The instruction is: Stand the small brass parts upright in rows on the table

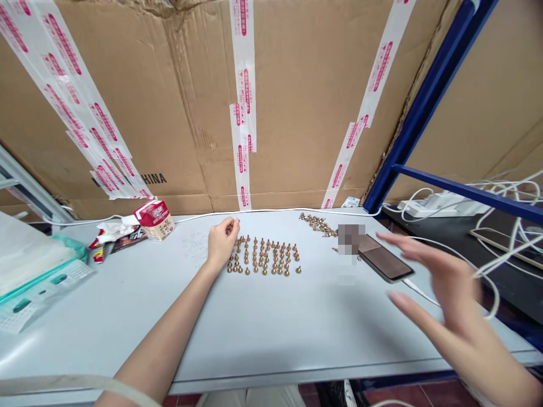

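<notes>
Below cardboard (203,113) printed "HINA", the left hand (223,240) curls beside upright brass screws (265,260); the right hand (449,288) spreads open, empty, near a phone (386,259).

Right hand (453,282) blurred near right edge of table (237,328). Left hand (223,243): fingertips' hold unclear. White bag (29,249) cropped, left edge.

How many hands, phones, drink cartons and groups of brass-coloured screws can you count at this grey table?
Hands: 2 (left hand, right hand)
Screw groups: 2 (upright rows, loose heap)
Phone: 1
Drink carton: 1
Total: 6
</notes>
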`<control>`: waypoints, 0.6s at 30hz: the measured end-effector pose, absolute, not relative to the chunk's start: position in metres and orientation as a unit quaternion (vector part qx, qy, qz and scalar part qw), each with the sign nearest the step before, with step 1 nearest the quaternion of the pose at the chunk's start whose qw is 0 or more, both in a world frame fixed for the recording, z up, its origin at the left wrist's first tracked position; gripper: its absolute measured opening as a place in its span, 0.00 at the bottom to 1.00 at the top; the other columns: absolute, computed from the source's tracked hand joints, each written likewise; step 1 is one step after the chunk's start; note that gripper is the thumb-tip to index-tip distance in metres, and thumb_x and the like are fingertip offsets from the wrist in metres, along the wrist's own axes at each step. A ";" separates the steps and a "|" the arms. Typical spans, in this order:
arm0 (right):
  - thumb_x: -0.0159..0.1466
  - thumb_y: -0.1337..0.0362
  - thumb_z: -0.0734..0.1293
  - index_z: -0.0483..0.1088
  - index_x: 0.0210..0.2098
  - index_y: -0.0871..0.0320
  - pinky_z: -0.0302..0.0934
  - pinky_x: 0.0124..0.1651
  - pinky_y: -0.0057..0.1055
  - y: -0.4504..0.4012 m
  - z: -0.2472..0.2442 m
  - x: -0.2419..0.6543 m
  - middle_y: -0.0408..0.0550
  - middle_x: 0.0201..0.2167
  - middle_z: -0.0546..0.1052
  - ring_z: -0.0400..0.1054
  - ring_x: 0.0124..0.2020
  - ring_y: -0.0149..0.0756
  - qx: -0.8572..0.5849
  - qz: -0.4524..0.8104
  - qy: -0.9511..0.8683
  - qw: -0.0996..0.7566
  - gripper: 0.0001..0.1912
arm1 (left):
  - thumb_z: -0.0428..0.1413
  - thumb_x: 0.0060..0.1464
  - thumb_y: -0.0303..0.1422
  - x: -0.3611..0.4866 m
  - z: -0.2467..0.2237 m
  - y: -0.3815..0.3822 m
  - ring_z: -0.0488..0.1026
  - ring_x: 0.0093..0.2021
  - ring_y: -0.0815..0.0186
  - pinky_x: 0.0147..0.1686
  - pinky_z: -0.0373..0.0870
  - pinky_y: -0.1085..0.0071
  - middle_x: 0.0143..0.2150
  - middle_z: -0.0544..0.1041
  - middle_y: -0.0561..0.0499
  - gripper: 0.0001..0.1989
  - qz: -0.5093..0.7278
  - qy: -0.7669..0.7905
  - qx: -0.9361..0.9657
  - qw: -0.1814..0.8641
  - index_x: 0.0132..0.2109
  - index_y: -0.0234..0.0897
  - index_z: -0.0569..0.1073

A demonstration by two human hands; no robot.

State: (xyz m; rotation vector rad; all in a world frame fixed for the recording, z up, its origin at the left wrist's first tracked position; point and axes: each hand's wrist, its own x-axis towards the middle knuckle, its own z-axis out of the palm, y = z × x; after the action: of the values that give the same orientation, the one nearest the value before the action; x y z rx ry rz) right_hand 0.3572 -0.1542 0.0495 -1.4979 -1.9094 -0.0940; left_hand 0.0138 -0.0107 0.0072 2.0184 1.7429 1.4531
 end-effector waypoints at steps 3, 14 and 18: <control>0.53 0.41 0.59 0.46 0.60 0.56 0.44 0.52 0.64 -0.107 0.024 0.387 0.61 0.54 0.62 0.56 0.54 0.60 -0.645 -0.120 -0.707 0.265 0.42 | 0.43 0.56 0.39 0.016 0.007 -0.012 0.57 0.17 0.73 0.23 0.53 0.76 0.15 0.61 0.57 0.18 0.468 0.573 0.669 0.066 0.21 0.36 0.58; 0.51 0.40 0.59 0.46 0.58 0.58 0.54 0.50 0.52 -0.113 -0.005 0.416 0.56 0.47 0.71 0.63 0.48 0.56 -0.770 -0.065 -0.611 0.172 0.43 | 0.45 0.55 0.38 0.016 0.008 -0.015 0.57 0.17 0.74 0.23 0.54 0.76 0.14 0.61 0.57 0.17 0.454 0.578 0.676 0.060 0.21 0.36 0.59; 0.48 0.37 0.57 0.50 0.56 0.56 0.54 0.50 0.55 -0.133 -0.007 0.417 0.56 0.44 0.72 0.64 0.48 0.56 -0.761 -0.059 -0.627 0.157 0.43 | 0.45 0.55 0.38 0.015 0.009 -0.016 0.58 0.17 0.74 0.23 0.56 0.76 0.14 0.62 0.57 0.17 0.456 0.578 0.674 0.057 0.21 0.36 0.59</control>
State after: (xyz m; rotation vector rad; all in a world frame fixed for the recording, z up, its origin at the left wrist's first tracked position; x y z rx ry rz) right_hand 0.4174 -0.1326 -0.0068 -2.1767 -1.7953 -0.1675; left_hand 0.0154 -0.0158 0.0091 2.0457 1.7540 1.3819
